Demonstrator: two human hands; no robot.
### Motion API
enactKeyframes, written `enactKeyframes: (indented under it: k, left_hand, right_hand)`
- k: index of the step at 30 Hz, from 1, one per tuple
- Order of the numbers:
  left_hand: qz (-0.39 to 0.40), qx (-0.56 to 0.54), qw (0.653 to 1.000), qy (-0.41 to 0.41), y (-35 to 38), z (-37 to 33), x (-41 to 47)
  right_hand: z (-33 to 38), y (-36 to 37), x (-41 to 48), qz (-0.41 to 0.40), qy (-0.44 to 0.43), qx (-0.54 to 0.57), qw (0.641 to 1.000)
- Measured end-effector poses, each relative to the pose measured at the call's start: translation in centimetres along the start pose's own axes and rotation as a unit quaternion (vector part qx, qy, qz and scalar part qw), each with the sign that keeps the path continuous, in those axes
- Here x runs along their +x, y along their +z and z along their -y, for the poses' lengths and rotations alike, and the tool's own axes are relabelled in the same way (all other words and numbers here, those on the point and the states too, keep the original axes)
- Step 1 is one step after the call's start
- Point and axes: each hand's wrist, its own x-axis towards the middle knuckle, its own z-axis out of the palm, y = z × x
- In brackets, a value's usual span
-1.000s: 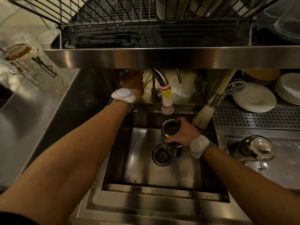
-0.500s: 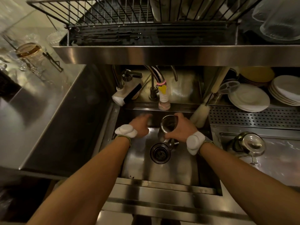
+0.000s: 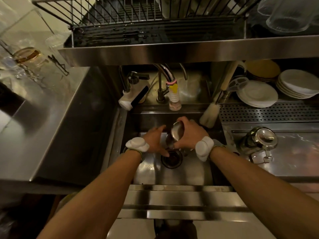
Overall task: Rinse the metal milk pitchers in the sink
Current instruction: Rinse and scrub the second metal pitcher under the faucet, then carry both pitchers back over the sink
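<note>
A small metal milk pitcher (image 3: 176, 133) is held tilted over the drain (image 3: 171, 159) of the steel sink (image 3: 172, 176). My right hand (image 3: 189, 133) grips it from the right side. My left hand (image 3: 156, 141) lies against the pitcher's left side with its fingers spread, one finger reaching over the drain. The tap (image 3: 165, 73) with a white and yellow nozzle (image 3: 174, 95) stands behind the sink. No running water is visible. A second metal pitcher (image 3: 259, 140) lies on its side on the counter to the right.
A steel shelf (image 3: 189, 52) with a wire dish rack (image 3: 120, 12) overhangs the tap. A bottle brush (image 3: 209, 114) leans at the sink's back right corner. Stacked white plates (image 3: 257, 94) sit on the perforated drainer. A water heater tap (image 3: 133, 95) stands back left. Glassware (image 3: 27, 57) stands far left.
My left hand came down from the tap handle into the sink and reached the pitcher. My right hand has tipped the pitcher further over the drain.
</note>
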Motion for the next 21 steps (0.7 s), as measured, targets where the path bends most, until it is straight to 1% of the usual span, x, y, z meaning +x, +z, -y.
enactKeyframes:
  k: [1,2,3,5,6,8,9,11,14,17,21]
  left_hand:
    - [-0.001,0.011,1.0,-0.021,-0.5,0.5,-0.2]
    - [-0.009,0.009,0.999,-0.04,-0.8,1.0,-0.5]
    - [-0.011,0.008,0.999,-0.053,-1.0,1.4,-0.7]
    - [0.02,0.022,0.997,-0.074,-0.9,2.1,-1.3]
    - [0.037,0.028,0.995,-0.088,-0.8,2.2,-1.3]
    - [0.041,0.04,0.994,-0.097,-0.7,1.9,-1.7]
    - [0.025,0.045,0.995,-0.091,-0.8,1.7,-1.6]
    - [0.007,0.029,0.996,-0.081,-1.1,1.0,-1.6]
    - [0.032,0.034,0.996,-0.07,-1.5,-1.3,-1.2]
    - [0.06,0.093,0.993,-0.049,-1.9,-4.3,-1.2]
    - [0.053,0.105,0.993,-0.003,-2.9,-9.5,-1.4]
  right_hand:
    - [0.0,0.0,-0.2,-0.046,0.008,0.012,0.999]
    - [0.1,0.1,-0.5,-0.073,0.022,0.024,0.997]
    - [-0.1,0.2,-0.7,-0.067,0.033,0.019,0.997]
    - [-0.2,0.8,-1.5,0.005,0.041,-0.059,0.997]
    - [-0.5,1.2,-1.7,0.012,0.048,-0.069,0.996]
    - [-0.6,1.9,-2.7,-0.01,0.067,-0.03,0.997]
    - [-0.6,1.8,-2.8,-0.017,0.063,-0.028,0.997]
    - [-0.4,1.3,-3.2,-0.006,0.05,-0.051,0.997]
    - [0.1,-0.6,-4.0,-0.04,0.051,-0.019,0.998]
    - [0.0,-3.4,-4.9,-0.048,0.033,-0.047,0.997]
    - [-0.4,-9.0,-6.4,-0.063,0.006,-0.024,0.998]
